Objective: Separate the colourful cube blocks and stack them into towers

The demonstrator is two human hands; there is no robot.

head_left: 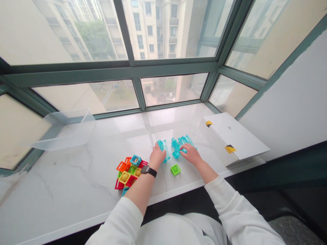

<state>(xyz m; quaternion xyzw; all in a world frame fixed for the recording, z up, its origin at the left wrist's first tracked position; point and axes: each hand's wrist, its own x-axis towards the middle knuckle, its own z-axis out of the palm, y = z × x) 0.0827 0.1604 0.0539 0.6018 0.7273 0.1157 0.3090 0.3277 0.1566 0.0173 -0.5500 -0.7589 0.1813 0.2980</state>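
My left hand (157,156), with a dark watch (148,170) at the wrist, is closed on the edge of a translucent teal plastic piece (165,149) that looks like a track section. To its right, my right hand (191,153) has its fingers bent and pinched against a second, curved teal piece (175,147). Another teal piece (186,139) lies behind the right hand, partly hidden by it. A small green square block (175,169) rests on the tabletop between my forearms. Left of my left wrist sits a heap of coloured square blocks (124,177), partly covered by the forearm.
A clear plastic bin (68,143) stands at the far left of the marble-look counter (84,183). At the right lies a white box (235,136) with yellow-and-black tape tabs. Green-framed windows (109,73) border the back, and the counter's front edge runs close to my body.
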